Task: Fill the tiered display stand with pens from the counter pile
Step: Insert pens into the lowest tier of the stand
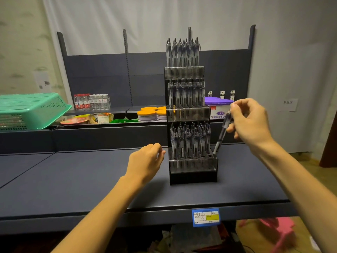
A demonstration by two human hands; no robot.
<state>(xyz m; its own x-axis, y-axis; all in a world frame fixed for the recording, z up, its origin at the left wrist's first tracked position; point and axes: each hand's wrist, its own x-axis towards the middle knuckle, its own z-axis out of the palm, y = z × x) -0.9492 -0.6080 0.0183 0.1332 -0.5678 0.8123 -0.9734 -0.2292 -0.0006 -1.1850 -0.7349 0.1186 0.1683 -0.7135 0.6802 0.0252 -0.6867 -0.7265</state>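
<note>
Right hand (249,123) pinches a pen (221,135) tilted into the stand's (193,172) bottom tier; left hand (145,161) hovers slack beside it.

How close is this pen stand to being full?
Nearly full, it seems. All three tiers of the display stand already hold upright pens. The right hand pinches one more pen, tilted, its tip at the right end of the bottom tier. The left hand hovers beside the stand, holding nothing. No pens lie loose on the counter, so this may be the last.
</note>
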